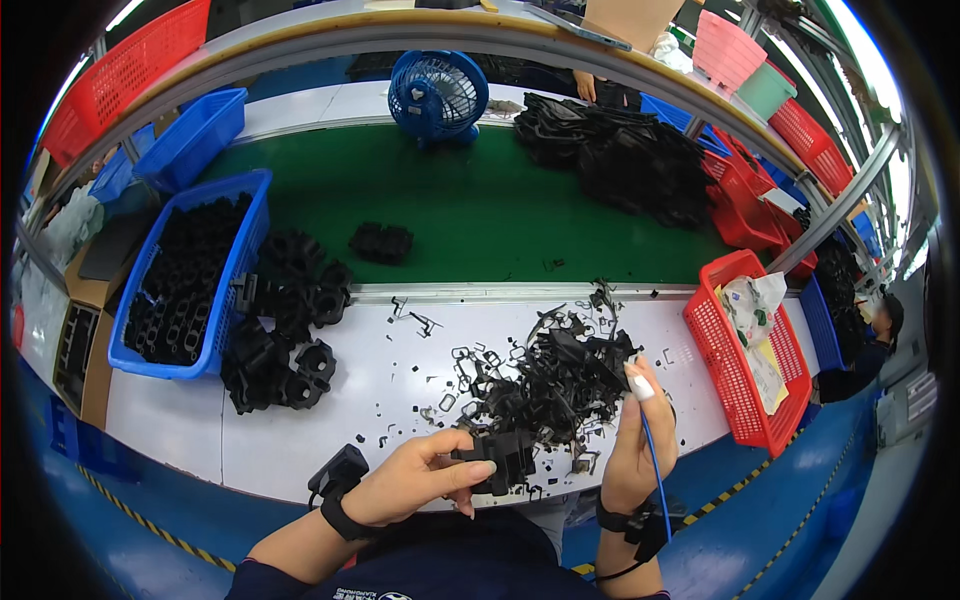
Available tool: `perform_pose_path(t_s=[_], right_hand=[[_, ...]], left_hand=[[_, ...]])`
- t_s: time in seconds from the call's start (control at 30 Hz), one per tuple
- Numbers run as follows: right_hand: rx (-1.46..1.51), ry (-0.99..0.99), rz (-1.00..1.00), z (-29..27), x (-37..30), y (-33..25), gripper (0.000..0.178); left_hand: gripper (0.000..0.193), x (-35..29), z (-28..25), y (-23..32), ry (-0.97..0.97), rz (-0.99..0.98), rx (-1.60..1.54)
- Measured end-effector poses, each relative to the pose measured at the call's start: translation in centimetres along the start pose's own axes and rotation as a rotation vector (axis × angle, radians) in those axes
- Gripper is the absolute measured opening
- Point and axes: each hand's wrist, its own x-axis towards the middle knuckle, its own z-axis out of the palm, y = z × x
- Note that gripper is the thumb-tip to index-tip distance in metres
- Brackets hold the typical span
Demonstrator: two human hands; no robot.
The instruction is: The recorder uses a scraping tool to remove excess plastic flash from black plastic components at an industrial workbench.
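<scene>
One black part (503,456) in left hand (415,480); two blue baskets.

Matt black plastic part (497,456) (trimmings (545,380) too); smooth white tabletop (330,425).

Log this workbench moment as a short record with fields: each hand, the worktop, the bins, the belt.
left hand: the left hand grips a black plastic part between thumb and fingers
right hand: the right hand is raised, with a taped fingertip and a blue cable along the wrist, touching the scrap pile
worktop: white bench with black trimmings and a heap of black parts
bins: blue basket of black parts at left; red basket with paper and bags at right
belt: green belt with a blue fan
</scene>
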Motion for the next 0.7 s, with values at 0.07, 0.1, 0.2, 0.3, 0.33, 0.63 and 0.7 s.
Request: perform_pose_path(t_s=[0.07,0.1,0.2,0.3,0.33,0.63,0.7], right_hand=[[-0.196,-0.128,-0.067,-0.1,0.5,1.4,0.019],[-0.211,-0.177,-0.048,-0.1,0.1,1.8,0.019],[0.244,-0.245,0.431,-0.4,-2.1,1.7,0.022],[0.668,-0.15,0.718,0.5,-3.1,0.1,0.026],[0.776,-0.18,0.749,0.8,-3.3,-0.4,0.029],[0.585,-0.527,0.44,-0.9,-3.3,-4.2,0.027],[0.525,-0.538,0.323,-0.8,-2.8,-4.2,0.026]], left_hand=[[0.023,0.3,-0.2,-0.5,0.011,0.09,0.017],[0.022,0.3,-0.3,-0.7,0.021,0.179,0.034],[0.019,0.6,-1.1,-0.8,0.017,0.268,0.146],[0.02,1.0,-1.8,-0.8,0.007,0.3,0.21],[0.023,1.0,-1.9,-0.8,0.009,0.265,0.153],[0.082,0.8,-3.4,-0.3,-0.149,0.209,0.097],[0.072,0.5,-3.8,-0.9,-0.265,0.275,0.191]])
